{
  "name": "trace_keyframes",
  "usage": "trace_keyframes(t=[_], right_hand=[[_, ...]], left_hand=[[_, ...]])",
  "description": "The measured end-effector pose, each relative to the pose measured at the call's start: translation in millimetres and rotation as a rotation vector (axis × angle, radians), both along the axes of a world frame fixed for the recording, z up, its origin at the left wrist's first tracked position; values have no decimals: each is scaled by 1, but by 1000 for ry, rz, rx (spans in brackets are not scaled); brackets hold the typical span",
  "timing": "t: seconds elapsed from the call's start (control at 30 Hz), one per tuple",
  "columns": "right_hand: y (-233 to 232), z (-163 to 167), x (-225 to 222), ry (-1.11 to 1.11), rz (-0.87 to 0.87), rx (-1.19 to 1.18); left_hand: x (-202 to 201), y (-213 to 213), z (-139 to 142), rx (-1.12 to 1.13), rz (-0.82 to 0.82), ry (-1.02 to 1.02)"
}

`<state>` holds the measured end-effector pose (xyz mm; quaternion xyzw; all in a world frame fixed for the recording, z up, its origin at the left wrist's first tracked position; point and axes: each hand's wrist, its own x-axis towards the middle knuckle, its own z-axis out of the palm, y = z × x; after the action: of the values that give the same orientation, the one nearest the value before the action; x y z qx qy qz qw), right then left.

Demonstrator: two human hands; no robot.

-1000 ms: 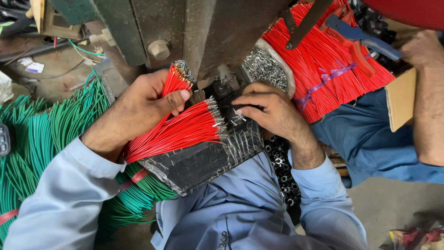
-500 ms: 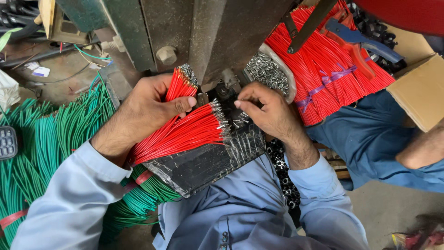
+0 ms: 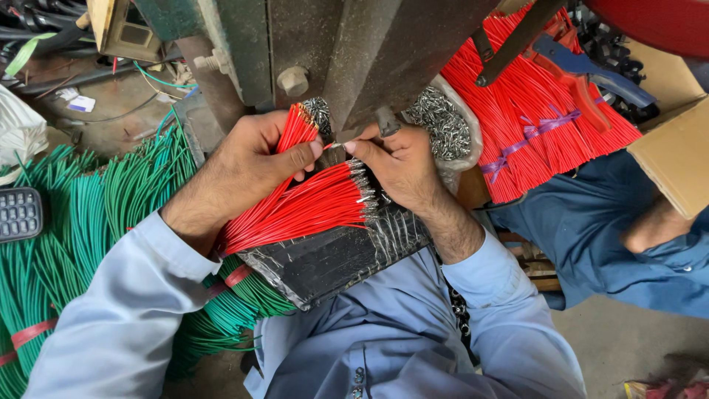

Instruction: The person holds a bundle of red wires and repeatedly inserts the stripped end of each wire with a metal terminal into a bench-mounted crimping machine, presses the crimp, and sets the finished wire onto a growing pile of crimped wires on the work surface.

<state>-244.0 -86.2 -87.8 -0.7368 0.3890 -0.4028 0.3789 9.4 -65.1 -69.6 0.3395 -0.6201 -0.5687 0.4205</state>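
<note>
Hands are both busy: left hand is gripping a red wire bunch pointing toward 1 o'clock, right hand is pinching one wire under the press, nearer.

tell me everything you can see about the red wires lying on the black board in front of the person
The red wires are thin, plastic-sheathed strands cut to about equal length, fanned flat on the black board. Small metal terminals cap their right ends. The fan slopes up to the right toward the machine. The left hand rests over their left part and grips a separate small bunch upright.
</note>
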Motion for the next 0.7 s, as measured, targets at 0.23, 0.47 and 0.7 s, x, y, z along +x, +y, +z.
trace_keyframes(t=[0.23,0.47,0.7], right_hand=[[-3,1,0,-20,-4,13],[-3,6,-2,52,18,-51],[25,38,-18,19,201,-28]], left_hand=[[-2,-1,-1,-3,24,-67],[-3,-1,3,5,8,-49],[-4,4,5,-63,-15,-41]])
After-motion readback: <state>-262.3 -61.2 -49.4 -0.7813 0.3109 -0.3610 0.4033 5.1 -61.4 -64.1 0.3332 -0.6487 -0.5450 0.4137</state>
